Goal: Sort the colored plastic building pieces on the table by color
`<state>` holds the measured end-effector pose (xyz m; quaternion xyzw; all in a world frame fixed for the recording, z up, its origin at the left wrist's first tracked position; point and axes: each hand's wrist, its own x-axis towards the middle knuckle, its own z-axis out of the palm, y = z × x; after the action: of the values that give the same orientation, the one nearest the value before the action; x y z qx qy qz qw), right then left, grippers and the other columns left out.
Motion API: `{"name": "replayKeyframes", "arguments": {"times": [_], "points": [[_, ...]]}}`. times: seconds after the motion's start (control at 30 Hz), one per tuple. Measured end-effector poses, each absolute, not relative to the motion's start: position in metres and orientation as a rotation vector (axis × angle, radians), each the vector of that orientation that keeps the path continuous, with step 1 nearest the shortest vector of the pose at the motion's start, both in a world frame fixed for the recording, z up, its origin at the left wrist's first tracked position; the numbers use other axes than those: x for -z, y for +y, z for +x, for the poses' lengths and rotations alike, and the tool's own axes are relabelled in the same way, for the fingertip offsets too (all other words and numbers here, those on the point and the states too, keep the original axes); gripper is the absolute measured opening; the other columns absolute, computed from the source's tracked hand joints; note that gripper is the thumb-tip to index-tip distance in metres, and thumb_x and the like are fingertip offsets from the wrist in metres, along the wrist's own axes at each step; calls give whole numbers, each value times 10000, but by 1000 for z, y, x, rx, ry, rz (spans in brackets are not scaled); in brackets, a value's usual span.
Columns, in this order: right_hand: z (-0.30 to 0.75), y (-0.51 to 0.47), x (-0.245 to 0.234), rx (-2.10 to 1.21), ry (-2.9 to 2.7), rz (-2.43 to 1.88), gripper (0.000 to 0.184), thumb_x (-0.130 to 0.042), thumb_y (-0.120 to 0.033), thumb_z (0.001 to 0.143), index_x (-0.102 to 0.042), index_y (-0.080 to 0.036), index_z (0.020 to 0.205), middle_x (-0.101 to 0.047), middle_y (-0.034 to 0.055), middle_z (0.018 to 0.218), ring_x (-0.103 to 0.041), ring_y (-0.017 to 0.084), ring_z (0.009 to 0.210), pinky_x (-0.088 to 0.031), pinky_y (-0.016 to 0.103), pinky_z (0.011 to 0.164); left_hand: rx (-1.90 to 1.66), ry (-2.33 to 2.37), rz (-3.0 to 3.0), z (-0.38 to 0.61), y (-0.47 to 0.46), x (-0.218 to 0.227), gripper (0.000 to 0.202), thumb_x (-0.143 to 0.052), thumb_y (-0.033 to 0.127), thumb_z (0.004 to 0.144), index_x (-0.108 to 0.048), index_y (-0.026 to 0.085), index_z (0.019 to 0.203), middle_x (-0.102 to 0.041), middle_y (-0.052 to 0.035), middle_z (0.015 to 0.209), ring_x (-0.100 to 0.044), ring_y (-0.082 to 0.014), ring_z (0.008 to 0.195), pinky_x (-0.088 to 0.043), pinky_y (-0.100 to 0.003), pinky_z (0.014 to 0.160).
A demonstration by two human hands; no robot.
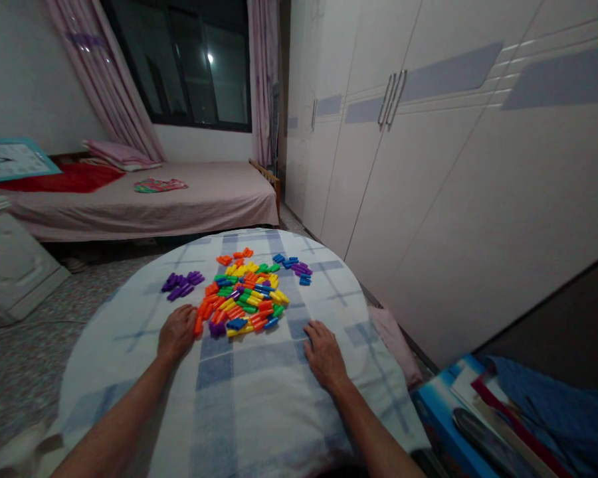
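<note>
A heap of small coloured plastic pieces (244, 295) in orange, yellow, green, blue and purple lies in the middle of a round table (229, 411) covered with a white and blue checked cloth. A separate purple group (181, 284) sits to the left, a blue and purple group (295, 266) to the upper right, and a few orange pieces (235, 257) at the far side. My left hand (177, 331) rests on the cloth with fingers curled at the heap's left edge, touching orange pieces. My right hand (323, 353) lies flat on the cloth, right of the heap, holding nothing.
A bed (144, 199) with pink sheets stands beyond the table, under a dark window. White wardrobe doors (428, 172) fill the right side. A blue box with papers and cloth (483, 411) sits at the lower right. A white cabinet (10, 265) stands at the left.
</note>
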<state>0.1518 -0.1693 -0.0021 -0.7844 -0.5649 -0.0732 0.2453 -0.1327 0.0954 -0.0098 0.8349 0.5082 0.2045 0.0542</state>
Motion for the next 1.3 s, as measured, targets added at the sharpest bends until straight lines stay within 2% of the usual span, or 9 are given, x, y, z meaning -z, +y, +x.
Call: {"name": "replayKeyframes", "arguments": {"times": [0.33, 1.3], "points": [[155, -166, 1, 182, -1586, -2103, 434, -448, -453, 806, -471, -163, 1128, -496, 85, 1186, -483, 159, 1102, -452, 414, 957, -758, 1603, 2379, -126, 88, 6, 487, -476, 496, 765, -494, 154, 1112, -539, -37, 1165, -504, -74, 1122, -489, -327, 1046], [169, -165, 19, 27, -1531, -2090, 442, -445, -467, 803, -493, -174, 1131, -494, 87, 1228, -452, 177, 1178, -396, 454, 1027, -816, 1556, 2049, -123, 86, 0, 474, -464, 505, 767, -511, 162, 1091, -525, -36, 1197, -473, -82, 1174, -441, -355, 1108]]}}
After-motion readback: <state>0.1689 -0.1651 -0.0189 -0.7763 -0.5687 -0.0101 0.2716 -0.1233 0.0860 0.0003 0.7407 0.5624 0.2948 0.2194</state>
